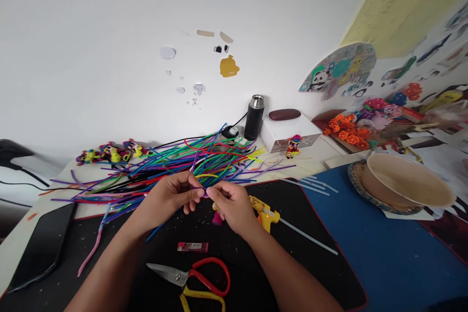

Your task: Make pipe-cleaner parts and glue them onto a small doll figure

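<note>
Over the black mat [292, 240], just in front of the heaped pipe cleaners [175, 156], I see both hands brought together at the fingertips. The left hand [166, 200] pinches a small purple piece [205, 192] between thumb and finger, and the right hand [234, 207] pinches it from the other side. Most of that piece is hidden by the fingers, so I can't make out its shape. Beneath the right hand a magenta bit [217, 219] peeks out, partly covered.

Nearer the person, a lighter [192, 247] lies on the mat, and below it the scissors [179, 278], blades to the left, one handle red and the other yellow. Just beside the right wrist sits a yellow glue gun [269, 215], a clear stick [310, 238] reaching out from it across the mat. More clear sticks [318, 186] lie by the mat's far edge.

Off to the left is a phone [44, 243]; beyond it, several colourful figures [117, 152] lie near the wall. Behind the heap stands a black flask [254, 119], next to a white box [278, 131] with a dark case [285, 114] on top. Well to the right rests a wide bowl [409, 178].
</note>
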`<state>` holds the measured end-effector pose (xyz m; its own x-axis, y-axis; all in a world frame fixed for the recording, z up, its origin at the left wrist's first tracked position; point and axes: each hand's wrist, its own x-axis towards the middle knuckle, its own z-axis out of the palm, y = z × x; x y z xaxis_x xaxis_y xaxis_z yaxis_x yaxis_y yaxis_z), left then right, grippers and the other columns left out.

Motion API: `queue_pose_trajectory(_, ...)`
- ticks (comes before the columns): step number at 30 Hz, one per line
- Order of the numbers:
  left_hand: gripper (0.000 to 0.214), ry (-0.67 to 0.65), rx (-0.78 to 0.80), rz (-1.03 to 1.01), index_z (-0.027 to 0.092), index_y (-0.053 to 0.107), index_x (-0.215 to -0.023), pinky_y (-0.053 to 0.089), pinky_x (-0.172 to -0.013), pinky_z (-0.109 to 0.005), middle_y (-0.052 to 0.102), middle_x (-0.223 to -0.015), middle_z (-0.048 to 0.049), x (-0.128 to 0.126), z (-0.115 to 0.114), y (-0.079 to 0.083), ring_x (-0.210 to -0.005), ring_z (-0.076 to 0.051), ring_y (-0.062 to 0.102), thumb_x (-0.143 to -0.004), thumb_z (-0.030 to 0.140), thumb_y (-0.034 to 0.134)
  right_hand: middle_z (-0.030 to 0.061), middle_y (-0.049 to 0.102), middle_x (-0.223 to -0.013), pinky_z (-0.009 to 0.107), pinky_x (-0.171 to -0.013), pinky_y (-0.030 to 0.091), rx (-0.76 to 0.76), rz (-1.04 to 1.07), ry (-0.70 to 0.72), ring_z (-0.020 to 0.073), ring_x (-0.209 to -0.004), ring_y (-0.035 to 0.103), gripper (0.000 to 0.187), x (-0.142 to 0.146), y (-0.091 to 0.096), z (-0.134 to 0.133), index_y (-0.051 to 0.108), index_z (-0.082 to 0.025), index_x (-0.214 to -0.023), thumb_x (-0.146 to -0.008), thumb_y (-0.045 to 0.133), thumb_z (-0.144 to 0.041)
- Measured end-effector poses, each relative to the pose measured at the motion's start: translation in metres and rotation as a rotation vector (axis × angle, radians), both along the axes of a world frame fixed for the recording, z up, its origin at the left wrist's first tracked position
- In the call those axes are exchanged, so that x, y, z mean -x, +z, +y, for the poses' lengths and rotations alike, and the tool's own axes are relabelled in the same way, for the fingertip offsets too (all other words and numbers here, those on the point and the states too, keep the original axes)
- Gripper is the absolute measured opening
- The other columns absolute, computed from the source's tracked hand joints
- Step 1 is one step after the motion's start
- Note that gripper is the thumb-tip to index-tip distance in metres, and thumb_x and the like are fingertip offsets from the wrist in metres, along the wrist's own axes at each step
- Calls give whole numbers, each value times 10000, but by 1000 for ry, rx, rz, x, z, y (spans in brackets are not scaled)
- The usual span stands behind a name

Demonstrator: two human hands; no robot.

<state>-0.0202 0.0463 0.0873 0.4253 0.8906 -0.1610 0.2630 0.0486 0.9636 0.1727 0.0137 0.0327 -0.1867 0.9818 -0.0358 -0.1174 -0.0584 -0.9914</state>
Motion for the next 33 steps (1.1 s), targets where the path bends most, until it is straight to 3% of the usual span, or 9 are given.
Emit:
queue_pose_trajectory(4, 337, -82, -90, 182, 203, 735, -953, 562, -638, -288, 733, -760, -19, 1, -8, 11, -670, -197, 691, -914, 532, 676, -56, 497, -567, 224, -487, 310, -96, -112, -32, 95, -491, 410, 343, -2, 0, 0, 703, -170, -811, -939, 658, -485)
queue_pose_trajectory(8, 258, -149, -410, 555, 256, 785, -1048, 545, -767, -308, 807, -982, -54, -1, -21, 19, -868, -251, 741, -970, 425, 606, -32, 547, -620, 228, -524, 326, -170, -205, -40, 109, -554, 451, 326, -3, -1, 0, 723, -173, -803, -950, 649, -454)
queue_pose_trajectory(13, 288, -170, -594, 737, 252, 785, -991, 530, -758, -295, 811, -918, -75, -5, -27, 16, -818, -239, 753, -987, 238, 498, -36, 536, -599, 226, -498, 339, -111, -177, -49, 109, -515, 454, 342, 3, -2, -2, 726, -171, -804, -937, 651, -478)
queue_pose_trajectory(18, 301, -135, -571, 639, 251, 773, -936, 489, -698, -265, 796, -859, -54, 9, -16, 18, -752, -212, 730, -996, 294, 481, -78, 452, -510, 220, -448, 337, -24, -110, -19, 97, -419, 410, 385, 2, 10, -11, 735, -162, -889, -952, 619, -524)
queue_pose_trajectory(22, 399, 51, -446, 433, 211, 667, -741, 412, -552, -245, 639, -615, 7, 26, -4, 21, -551, -155, 562, -995, 469, 500, -61, 520, -514, 224, -481, 348, -15, -233, 118, 100, -442, 456, 349, -5, 26, -35, 773, -164, -890, -974, 623, -468)
queue_pose_trajectory(26, 449, 166, -321, 142, 201, 605, -716, 443, -554, -236, 604, -614, 15, 30, 1, 19, -549, -136, 542, -964, 571, 547, 2, 760, -790, 241, -645, 443, -125, -504, 391, 154, -696, 664, 220, -6, 29, -70, 820, -225, -965, -955, 706, -412)
queue_pose_trajectory(30, 493, 141, -250, 26, 193, 607, -700, 454, -539, -234, 625, -614, 6, 25, 2, 15, -528, -127, 551, -915, 636, 607, 70, 800, -1052, 308, -800, 521, -297, -876, 638, 256, -920, 739, 378, -4, 18, -96, 773, -234, -1198, -893, 786, -457)
queue_pose_trajectory(33, 490, 129, -225, 18, 195, 599, -705, 455, -540, -237, 640, -621, 0, 22, 2, 13, -528, -130, 561, -914, 639, 604, 105, 760, -1202, 368, -916, 548, -353, -1056, 700, 313, -1090, 715, 457, -3, 8, -104, 731, -226, -1274, -888, 788, -463)
